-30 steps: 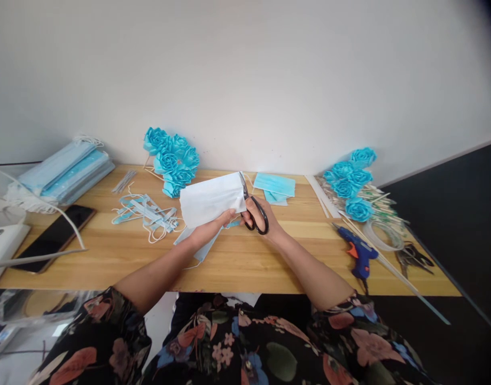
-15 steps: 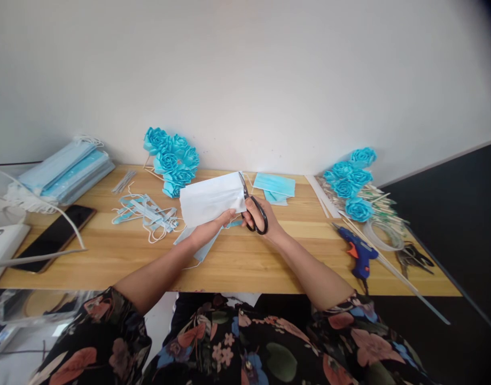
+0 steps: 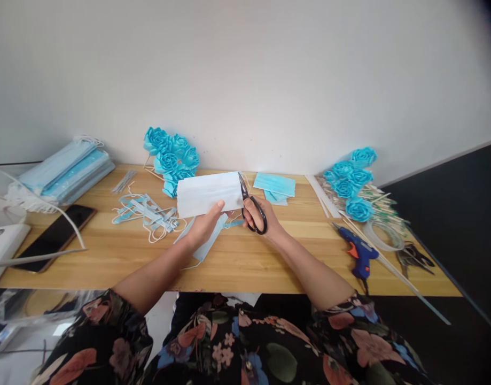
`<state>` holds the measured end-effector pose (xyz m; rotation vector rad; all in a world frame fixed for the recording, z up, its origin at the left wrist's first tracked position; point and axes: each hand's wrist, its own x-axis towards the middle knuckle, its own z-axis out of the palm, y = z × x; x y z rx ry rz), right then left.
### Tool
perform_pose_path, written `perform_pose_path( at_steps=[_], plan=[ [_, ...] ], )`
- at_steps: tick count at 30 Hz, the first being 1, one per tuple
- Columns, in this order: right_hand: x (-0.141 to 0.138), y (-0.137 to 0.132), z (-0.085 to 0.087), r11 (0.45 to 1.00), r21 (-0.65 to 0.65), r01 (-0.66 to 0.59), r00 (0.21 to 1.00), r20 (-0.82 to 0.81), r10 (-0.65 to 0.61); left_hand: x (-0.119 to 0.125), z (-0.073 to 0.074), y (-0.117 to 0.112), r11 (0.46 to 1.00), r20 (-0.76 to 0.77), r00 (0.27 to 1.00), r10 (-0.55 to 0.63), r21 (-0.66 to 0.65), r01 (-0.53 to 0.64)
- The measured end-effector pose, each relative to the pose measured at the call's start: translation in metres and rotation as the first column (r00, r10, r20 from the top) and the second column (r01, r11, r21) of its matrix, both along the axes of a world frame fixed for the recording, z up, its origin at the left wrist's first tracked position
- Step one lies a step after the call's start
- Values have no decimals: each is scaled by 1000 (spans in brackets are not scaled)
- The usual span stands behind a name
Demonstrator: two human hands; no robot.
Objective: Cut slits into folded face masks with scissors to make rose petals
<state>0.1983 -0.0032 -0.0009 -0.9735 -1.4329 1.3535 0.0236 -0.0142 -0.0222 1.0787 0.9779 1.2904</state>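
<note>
My left hand (image 3: 207,222) grips a face mask (image 3: 209,191) by its lower edge, thumb on top of the pale side and fingers hidden beneath. In my right hand (image 3: 267,216) is a pair of black-handled scissors (image 3: 244,187), with fingers through the loops. Their blades lie along the mask's right edge, pointing away from me. Below the left hand, a light-blue mask (image 3: 210,243) rests on the table. Behind the scissors lie turquoise mask pieces (image 3: 274,185). To the left is a heap of cut-off strips with ear loops (image 3: 147,214).
Blue paper-like flowers (image 3: 171,155) stand at the back left, more flowers (image 3: 351,182) at the right. A mask stack (image 3: 64,168) and a phone (image 3: 56,238) lie left. On the right are a glue gun (image 3: 359,248), a tape roll (image 3: 383,235) and other scissors (image 3: 415,259).
The mask has been turned flatter and its lower edge has risen slightly. My left thumb has shifted left, away from the scissors. My right hand has barely moved.
</note>
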Motion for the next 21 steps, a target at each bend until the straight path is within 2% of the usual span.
perform_pose_path(
  at_steps=[3,6,9,12,13,14,16,17,19,21],
  plan=[
    [1,0,1,997,-34,-67,997,38,68,0,4,7,998,221,974,54,9,-58],
    [5,2,5,976,1,-217,973,73,217,-6,8,16,983,336,924,184,-43,-180],
    [17,6,12,919,27,-394,911,144,386,-16,14,24,961,423,867,264,-39,-274],
    [33,12,19,840,-82,-536,815,211,540,-24,21,28,935,471,825,312,-1,-354],
    [38,15,20,849,-80,-522,830,184,527,-26,22,28,935,477,822,313,0,-356],
    [43,18,21,882,-43,-469,873,130,470,-27,22,28,941,474,827,301,-8,-338],
    [48,24,21,968,71,-242,969,-33,245,-26,20,25,968,437,867,238,-35,-248],
    [50,27,21,988,107,-110,988,-98,120,-25,18,22,982,400,898,185,-45,-183],
    [49,31,20,990,115,82,988,-141,-65,-24,15,15,999,274,961,35,-33,-27],
    [44,30,19,993,56,108,991,-88,-103,-24,13,8,988,87,984,-154,7,154]
  ],
)
